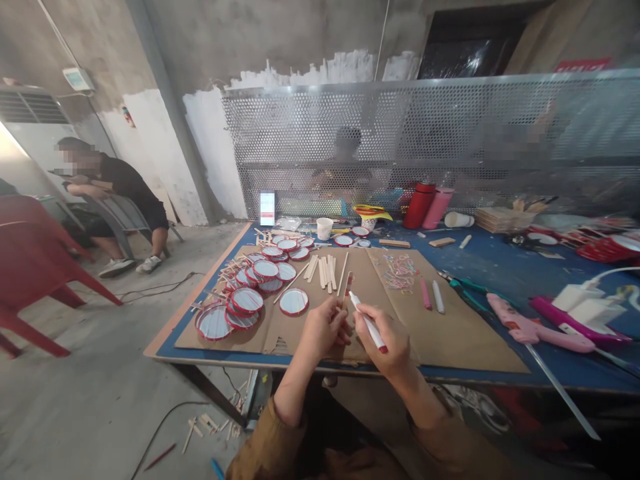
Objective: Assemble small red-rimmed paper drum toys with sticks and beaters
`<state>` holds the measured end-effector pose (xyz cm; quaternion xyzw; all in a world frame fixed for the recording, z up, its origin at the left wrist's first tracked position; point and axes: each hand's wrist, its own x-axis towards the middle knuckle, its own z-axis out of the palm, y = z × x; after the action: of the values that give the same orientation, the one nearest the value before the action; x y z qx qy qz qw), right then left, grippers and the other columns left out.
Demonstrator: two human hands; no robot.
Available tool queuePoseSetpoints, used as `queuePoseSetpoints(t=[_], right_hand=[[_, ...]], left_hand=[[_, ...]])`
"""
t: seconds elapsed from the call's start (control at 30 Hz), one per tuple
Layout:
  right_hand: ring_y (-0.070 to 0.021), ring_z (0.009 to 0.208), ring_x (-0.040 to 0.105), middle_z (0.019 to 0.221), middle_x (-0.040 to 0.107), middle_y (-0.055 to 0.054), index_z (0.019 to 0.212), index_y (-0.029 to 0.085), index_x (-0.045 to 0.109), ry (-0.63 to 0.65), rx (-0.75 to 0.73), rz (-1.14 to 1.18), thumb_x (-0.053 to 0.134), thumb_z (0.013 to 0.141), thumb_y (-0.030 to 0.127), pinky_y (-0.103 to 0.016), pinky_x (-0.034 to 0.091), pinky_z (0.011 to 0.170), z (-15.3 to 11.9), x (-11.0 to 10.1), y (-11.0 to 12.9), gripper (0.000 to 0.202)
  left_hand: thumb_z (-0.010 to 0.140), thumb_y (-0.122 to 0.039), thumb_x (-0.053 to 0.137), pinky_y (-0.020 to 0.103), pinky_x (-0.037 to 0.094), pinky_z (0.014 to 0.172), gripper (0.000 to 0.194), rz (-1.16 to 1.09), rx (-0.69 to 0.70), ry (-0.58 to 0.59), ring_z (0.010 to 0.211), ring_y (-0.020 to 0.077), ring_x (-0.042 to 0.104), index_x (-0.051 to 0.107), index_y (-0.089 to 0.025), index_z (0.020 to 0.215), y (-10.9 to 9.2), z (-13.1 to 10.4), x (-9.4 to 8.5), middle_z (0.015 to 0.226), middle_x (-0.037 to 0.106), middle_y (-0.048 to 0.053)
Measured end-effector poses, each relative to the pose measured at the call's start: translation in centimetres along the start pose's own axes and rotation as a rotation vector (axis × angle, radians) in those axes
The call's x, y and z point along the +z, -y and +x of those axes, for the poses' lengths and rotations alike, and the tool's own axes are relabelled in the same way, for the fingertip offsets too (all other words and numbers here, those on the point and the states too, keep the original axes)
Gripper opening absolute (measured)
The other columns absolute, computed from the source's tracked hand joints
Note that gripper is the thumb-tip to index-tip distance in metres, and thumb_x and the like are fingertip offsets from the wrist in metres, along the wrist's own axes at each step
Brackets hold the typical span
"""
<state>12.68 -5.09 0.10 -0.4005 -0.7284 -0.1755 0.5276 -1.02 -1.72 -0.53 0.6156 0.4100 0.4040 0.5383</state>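
Observation:
My left hand (pixel 324 328) is closed on a flat wooden craft stick (pixel 349 285) that points away from me and looks reddish along its upper part. A white marker pen (pixel 369 323) with a red end is gripped in my right hand (pixel 393 340). Its tip touches or nearly touches the stick; I cannot tell which. Just beyond my hands, several plain craft sticks (pixel 327 272) lie on the brown cardboard (pixel 450 347). One round red-rimmed disc (pixel 294 302) rests left of my left hand, beside a heap of similar discs (pixel 247 301).
Colourful rubber bands (pixel 399 272), a pink marker (pixel 426 294) and a white marker (pixel 439 297) lie to the right. Further right are green-handled pliers (pixel 467 287), a pink glue gun (pixel 537 328) and a power strip (pixel 575 320). A paper cup (pixel 325 229) and red bottle (pixel 419 205) stand behind. Someone sits at far left.

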Motion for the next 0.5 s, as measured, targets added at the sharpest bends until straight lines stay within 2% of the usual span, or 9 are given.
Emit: queuePoseSetpoints(t=[0.13, 0.37, 0.5], right_hand=[[-0.0169, 0.073, 0.068, 0.082, 0.07, -0.006, 0.102, 0.017, 0.056, 0.037, -0.014, -0.006, 0.055, 0.086, 0.017, -0.026, 0.055, 0.066, 0.01, 0.21, -0.1, 0.016], [-0.0159, 0.066, 0.067, 0.079, 0.07, -0.005, 0.099, 0.018, 0.058, -0.031, 0.045, -0.013, 0.057, 0.085, 0.016, -0.025, 0.054, 0.063, -0.17, 0.14, -0.21, 0.014], [-0.0166, 0.07, 0.068, 0.08, 0.07, -0.006, 0.099, 0.018, 0.057, 0.026, -0.003, -0.008, 0.054, 0.087, 0.018, -0.025, 0.055, 0.064, 0.02, 0.01, 0.0, 0.013]], left_hand=[[0.081, -0.028, 0.048, 0.015, 0.043, 0.037, 0.012, -0.004, 0.003, -0.005, 0.04, 0.0088, 0.057, 0.052, -0.018, 0.086, -0.16, -0.13, -0.02, 0.054, 0.057, -0.005], [0.081, -0.028, 0.047, 0.015, 0.043, 0.036, 0.016, 0.013, 0.005, -0.005, 0.04, 0.0086, 0.057, 0.053, -0.018, 0.092, 0.07, 0.06, 0.01, 0.055, 0.056, -0.005], [0.081, -0.027, 0.047, 0.015, 0.044, 0.038, 0.012, -0.005, 0.01, -0.002, 0.04, 0.0086, 0.057, 0.052, -0.018, 0.087, 0.1, 0.0, -0.01, 0.054, 0.056, -0.005]])
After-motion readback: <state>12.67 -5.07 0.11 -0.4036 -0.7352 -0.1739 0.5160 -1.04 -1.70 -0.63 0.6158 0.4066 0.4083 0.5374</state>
